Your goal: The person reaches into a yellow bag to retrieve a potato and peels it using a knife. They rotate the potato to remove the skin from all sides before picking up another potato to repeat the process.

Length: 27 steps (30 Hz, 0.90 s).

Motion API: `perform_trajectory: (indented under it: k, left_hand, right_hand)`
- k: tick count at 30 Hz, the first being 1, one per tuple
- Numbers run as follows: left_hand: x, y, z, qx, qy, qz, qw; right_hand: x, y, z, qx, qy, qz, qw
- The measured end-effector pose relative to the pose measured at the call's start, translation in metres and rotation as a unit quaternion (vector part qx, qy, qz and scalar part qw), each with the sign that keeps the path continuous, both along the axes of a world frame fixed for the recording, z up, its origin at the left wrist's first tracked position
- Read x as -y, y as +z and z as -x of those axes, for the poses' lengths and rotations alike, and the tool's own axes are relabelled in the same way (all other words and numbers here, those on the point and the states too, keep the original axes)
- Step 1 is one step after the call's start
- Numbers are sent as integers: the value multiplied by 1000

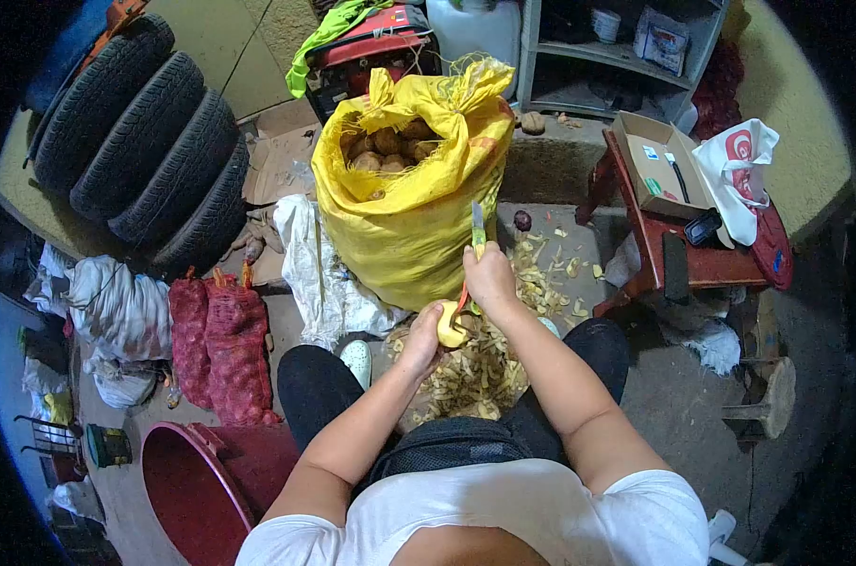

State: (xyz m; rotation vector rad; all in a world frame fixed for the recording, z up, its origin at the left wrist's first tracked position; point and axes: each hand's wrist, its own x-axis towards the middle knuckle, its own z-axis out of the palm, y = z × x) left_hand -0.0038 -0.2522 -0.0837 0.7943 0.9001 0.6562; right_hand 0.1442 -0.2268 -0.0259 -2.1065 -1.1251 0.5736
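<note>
My left hand (420, 341) is closed around a peeled, pale yellow potato (452, 325), held low in front of me. My right hand (489, 275) grips a tool whose red part (463, 298), seemingly a peeler, reaches down to the potato. From the top of the same fist sticks a small knife (478, 224) with a silver blade and a yellow-green handle. Beneath both hands, potato peelings (475, 377) lie heaped on the floor between my feet. Just beyond stands a yellow woven sack (409, 231), its mouth open on unpeeled potatoes (387, 141).
Old tires (154, 141) lean at the back left. Red mesh sacks (234, 344) and a dark red tub (197, 481) are on my left. To the right, a red stool (702, 269) bears a cardboard box (659, 165) and a white bag (738, 170). A grey shelf (612, 57) stands behind.
</note>
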Motion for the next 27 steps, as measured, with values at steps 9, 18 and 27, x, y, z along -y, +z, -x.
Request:
perform_trajectory:
  k: [9,18,27]
  left_hand:
    - [-2,15,16,-38,-204,-172,963]
    - [6,20,13,-198,-201,-237,930]
    - [9,21,13,-92,-179,-195,960]
  right_hand:
    - [7,5,4,16,23,31,999]
    - [11,7,7,41,42,43,997]
    - [0,-2,-9,22,1,50,999]
